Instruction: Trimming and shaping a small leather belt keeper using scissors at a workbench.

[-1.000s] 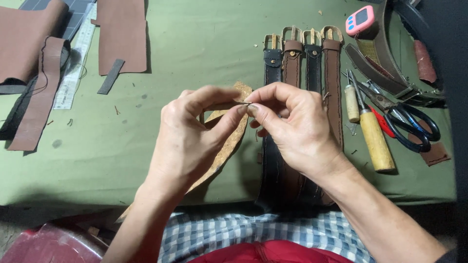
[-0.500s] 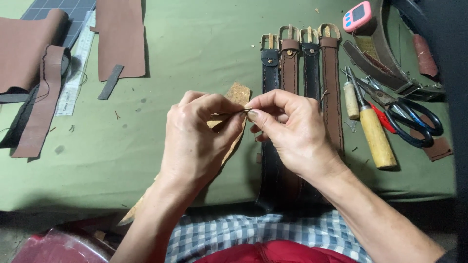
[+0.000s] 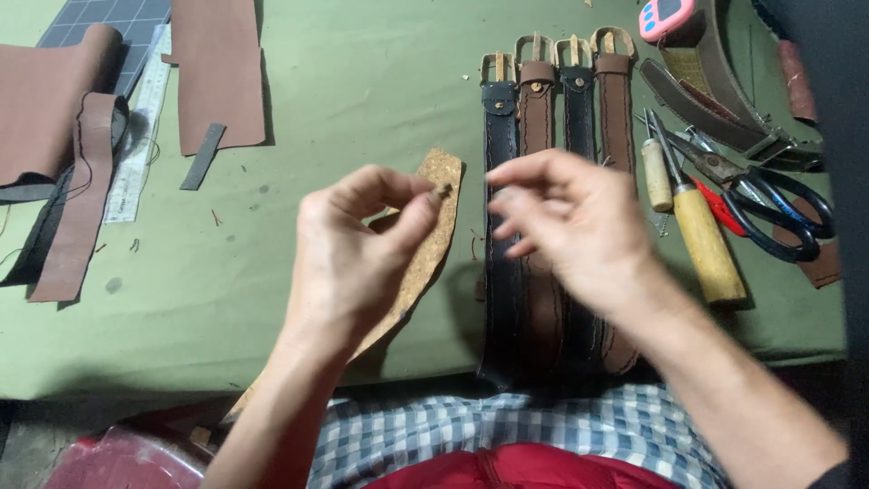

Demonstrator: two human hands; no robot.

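My left hand (image 3: 362, 240) pinches the upper end of a tan cork-like strip (image 3: 425, 244) between thumb and forefinger, and the strip runs down past my wrist toward the edge of the desk (image 3: 317, 100). My right hand (image 3: 566, 226) hangs just beside it, fingers loosely curled and blurred, apart from the strip. Under that hand lie four belts (image 3: 552, 118) side by side, buckles pointing away from me. To their right sit a wooden-handled awl (image 3: 706, 244) and black scissors (image 3: 778, 213). Brown leather pieces (image 3: 217, 63) lie at the far left.
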